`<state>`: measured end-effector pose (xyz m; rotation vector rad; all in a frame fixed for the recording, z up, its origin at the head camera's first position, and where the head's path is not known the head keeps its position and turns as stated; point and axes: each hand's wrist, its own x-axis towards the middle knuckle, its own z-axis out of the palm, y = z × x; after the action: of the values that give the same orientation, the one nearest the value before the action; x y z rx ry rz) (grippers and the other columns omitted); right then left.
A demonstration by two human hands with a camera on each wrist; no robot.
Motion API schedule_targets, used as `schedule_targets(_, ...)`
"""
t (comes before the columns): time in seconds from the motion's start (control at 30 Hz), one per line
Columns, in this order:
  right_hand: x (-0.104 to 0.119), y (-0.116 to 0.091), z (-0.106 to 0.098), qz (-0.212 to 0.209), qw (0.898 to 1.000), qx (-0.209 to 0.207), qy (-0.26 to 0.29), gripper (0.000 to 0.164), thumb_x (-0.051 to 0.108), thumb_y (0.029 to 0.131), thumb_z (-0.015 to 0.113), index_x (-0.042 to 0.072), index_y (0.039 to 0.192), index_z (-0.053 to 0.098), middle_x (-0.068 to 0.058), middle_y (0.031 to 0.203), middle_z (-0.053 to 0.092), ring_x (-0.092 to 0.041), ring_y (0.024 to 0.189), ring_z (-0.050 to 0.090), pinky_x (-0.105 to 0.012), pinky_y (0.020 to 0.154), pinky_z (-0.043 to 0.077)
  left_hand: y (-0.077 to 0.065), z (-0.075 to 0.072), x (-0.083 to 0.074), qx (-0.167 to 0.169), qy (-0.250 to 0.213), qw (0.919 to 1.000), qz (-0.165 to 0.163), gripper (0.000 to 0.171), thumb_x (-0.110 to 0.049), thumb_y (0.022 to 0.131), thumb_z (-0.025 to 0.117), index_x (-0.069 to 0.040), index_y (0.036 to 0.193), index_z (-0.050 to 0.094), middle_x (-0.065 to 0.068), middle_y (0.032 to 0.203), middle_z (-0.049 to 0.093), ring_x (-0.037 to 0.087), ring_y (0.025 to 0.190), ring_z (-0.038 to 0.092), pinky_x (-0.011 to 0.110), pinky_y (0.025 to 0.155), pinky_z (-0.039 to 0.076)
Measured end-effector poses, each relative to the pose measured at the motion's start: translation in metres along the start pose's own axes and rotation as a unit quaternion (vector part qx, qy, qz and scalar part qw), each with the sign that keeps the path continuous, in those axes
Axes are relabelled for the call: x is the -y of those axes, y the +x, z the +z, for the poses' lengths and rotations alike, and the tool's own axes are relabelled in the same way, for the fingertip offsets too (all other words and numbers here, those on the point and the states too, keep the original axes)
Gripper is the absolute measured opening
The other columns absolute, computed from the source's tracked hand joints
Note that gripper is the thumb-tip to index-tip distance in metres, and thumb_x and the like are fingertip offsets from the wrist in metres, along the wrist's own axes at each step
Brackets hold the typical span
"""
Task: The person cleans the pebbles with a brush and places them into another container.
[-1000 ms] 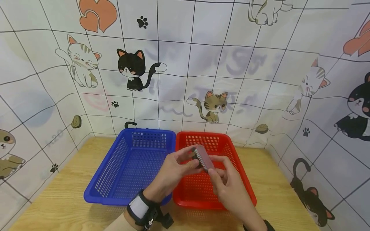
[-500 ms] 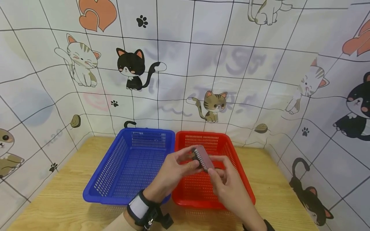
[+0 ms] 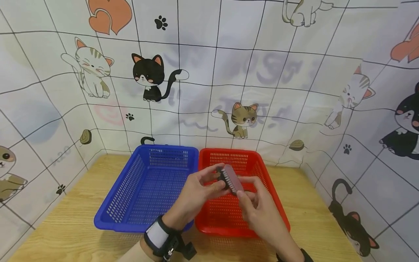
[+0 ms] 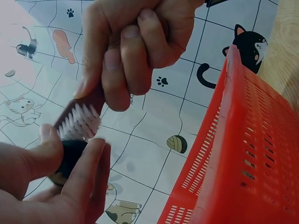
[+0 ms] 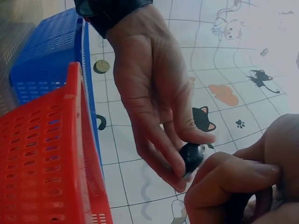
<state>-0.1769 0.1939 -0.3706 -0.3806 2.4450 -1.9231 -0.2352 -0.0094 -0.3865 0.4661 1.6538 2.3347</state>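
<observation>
Over the red basket, my right hand grips a small brush with a mauve back and white bristles. My left hand pinches a small dark, rounded thing between thumb and fingers. In the left wrist view the bristles face this dark thing and lie right against or very near it. Its surface looks black and glossy in the right wrist view, with a lighter brownish part showing in the left wrist view. Fingers cover much of it, so its kind is unclear.
A blue basket stands left of the red one, their rims side by side. Both rest on a wooden table. Behind and along the sides hangs a white sheet printed with cats and grid lines.
The brush and right hand have shifted very slightly to the right. The left hand keeps its hold and place, and the baskets stand as before.
</observation>
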Motion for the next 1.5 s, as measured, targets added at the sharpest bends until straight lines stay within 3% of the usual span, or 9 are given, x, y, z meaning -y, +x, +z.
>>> schedule_targets(0.23,0.0003,0.0014,-0.0015,0.005,1.0,-0.024,-0.016,0.039,0.027,0.104,0.059,0.029,0.138,0.042,-0.016,0.069,0.049,-0.017,0.048,0.04,-0.021,0.039,0.032,-0.0001,0.0034,-0.0014,0.033,-0.02,0.9992,-0.003,0.058,-0.004,0.089,0.074,-0.023,0.142,0.057,0.014,0.136,0.058,0.034,0.115,0.063,0.048,0.088,0.055)
schedule_targets(0.5,0.001,0.0016,-0.0014,-0.004,1.0,0.006,0.008,0.038,0.027,0.104,0.059,0.028,0.139,0.043,-0.015,0.07,0.045,-0.017,0.05,0.038,-0.021,0.041,0.03,0.0017,0.0001,-0.0025,-0.006,-0.016,0.9999,0.002,0.057,-0.007,0.089,0.075,-0.028,0.14,0.059,0.01,0.135,0.06,0.032,0.112,0.065,0.043,0.088,0.055)
schedule_targets(0.6,-0.0002,0.0038,0.0001,-0.013,1.0,0.01,0.008,0.039,0.027,0.104,0.058,0.027,0.14,0.042,-0.015,0.071,0.046,-0.017,0.051,0.039,-0.021,0.04,0.031,0.0018,0.0002,-0.0013,0.004,-0.009,0.9999,-0.008,0.058,-0.007,0.089,0.075,-0.028,0.141,0.058,0.011,0.134,0.06,0.032,0.111,0.066,0.043,0.088,0.055)
schedule_targets(0.77,-0.0024,0.0075,-0.0026,0.001,0.999,-0.018,-0.03,0.039,0.023,0.104,0.059,0.029,0.138,0.042,-0.015,0.07,0.05,-0.018,0.049,0.041,-0.022,0.039,0.034,0.0011,0.0014,0.0001,0.023,-0.017,0.9995,-0.016,0.06,-0.007,0.089,0.075,-0.025,0.142,0.056,0.015,0.136,0.057,0.033,0.113,0.064,0.048,0.089,0.054)
schedule_targets(1.0,0.0011,0.0058,-0.0058,0.019,0.999,0.007,-0.043,0.038,0.024,0.104,0.059,0.03,0.138,0.043,-0.013,0.071,0.05,-0.018,0.052,0.042,-0.023,0.044,0.036,0.0019,-0.0025,-0.0025,-0.012,-0.017,0.9998,0.001,0.057,-0.007,0.089,0.075,-0.028,0.139,0.059,0.013,0.134,0.059,0.033,0.111,0.066,0.046,0.088,0.055)
schedule_targets(1.23,-0.0027,0.0045,-0.0014,-0.017,1.0,-0.001,-0.02,0.039,0.027,0.104,0.059,0.03,0.139,0.042,-0.014,0.069,0.047,-0.018,0.051,0.04,-0.025,0.04,0.035,0.0011,0.0033,-0.0021,0.009,0.0,0.9998,-0.019,0.059,-0.006,0.088,0.075,-0.028,0.141,0.057,0.012,0.133,0.06,0.031,0.111,0.066,0.047,0.087,0.055)
schedule_targets(1.37,-0.0039,0.0056,-0.0033,-0.006,0.998,-0.023,-0.051,0.039,0.025,0.103,0.06,0.032,0.137,0.043,-0.014,0.068,0.05,-0.019,0.052,0.044,-0.026,0.042,0.039,-0.0003,0.0053,-0.0029,0.014,-0.005,0.9998,-0.014,0.058,-0.005,0.089,0.075,-0.027,0.139,0.059,0.013,0.135,0.058,0.032,0.114,0.064,0.048,0.087,0.055)
schedule_targets(1.5,0.0014,0.0022,-0.0052,0.009,0.998,-0.007,-0.061,0.04,0.026,0.103,0.061,0.031,0.138,0.043,-0.013,0.07,0.051,-0.018,0.054,0.044,-0.025,0.044,0.038,-0.0002,0.002,-0.0031,-0.003,-0.016,0.9999,-0.002,0.056,-0.005,0.089,0.075,-0.027,0.138,0.06,0.013,0.134,0.059,0.033,0.112,0.065,0.047,0.087,0.055)
